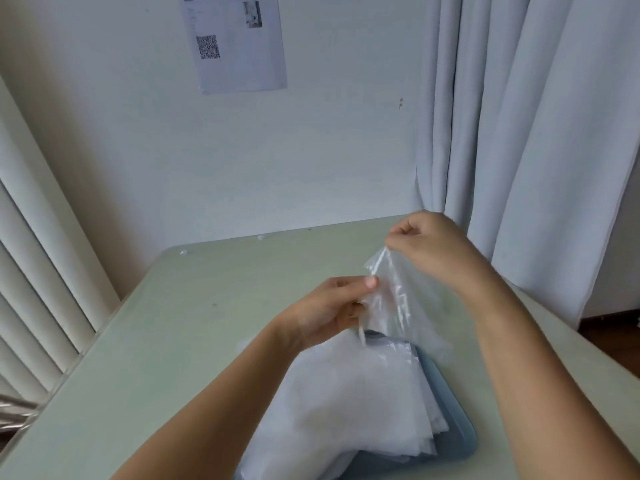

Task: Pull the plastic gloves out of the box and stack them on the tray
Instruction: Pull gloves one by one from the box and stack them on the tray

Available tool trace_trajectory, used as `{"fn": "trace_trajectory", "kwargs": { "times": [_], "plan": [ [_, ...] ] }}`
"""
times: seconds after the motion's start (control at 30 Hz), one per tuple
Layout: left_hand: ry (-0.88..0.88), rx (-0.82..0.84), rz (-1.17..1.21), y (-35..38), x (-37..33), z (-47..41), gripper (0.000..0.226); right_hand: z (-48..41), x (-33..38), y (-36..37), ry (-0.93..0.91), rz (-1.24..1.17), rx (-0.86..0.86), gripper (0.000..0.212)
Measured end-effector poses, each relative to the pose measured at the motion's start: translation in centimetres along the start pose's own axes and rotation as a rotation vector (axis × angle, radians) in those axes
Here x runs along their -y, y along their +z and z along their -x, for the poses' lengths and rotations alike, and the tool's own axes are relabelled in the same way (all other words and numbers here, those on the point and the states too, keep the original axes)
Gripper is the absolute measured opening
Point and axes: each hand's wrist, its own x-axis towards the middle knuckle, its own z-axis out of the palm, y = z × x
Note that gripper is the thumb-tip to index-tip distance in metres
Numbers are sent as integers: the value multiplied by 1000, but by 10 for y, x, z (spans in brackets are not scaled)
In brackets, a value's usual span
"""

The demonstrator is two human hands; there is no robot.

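On the smooth, pale table point(166, 323), my left hand point(329, 306) pinches one edge of a thin, clear glove point(398, 299). My right hand point(429, 244) pinches its top corner, so it hangs crinkled just above the stack point(346, 393) of milky, floppy sheets. These cover most of the round-cornered blue-grey tray point(460, 434) — much seems done. This glove is not yet laid down, and the box is out of view, so I can't tell what's left.
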Motion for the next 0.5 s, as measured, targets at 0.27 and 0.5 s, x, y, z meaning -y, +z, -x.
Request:
{"fn": "trace_trajectory", "kwargs": {
  "times": [0.27, 0.5],
  "plan": [
    [50, -63, 297, -9, 2, 38, 43, 15, -29, 20, 179, -461, 372, 92],
    [80, -219, 450, -18, 1, 46, 36, 41, -60, 26, 428, -995, 812, 100]
  ]
}}
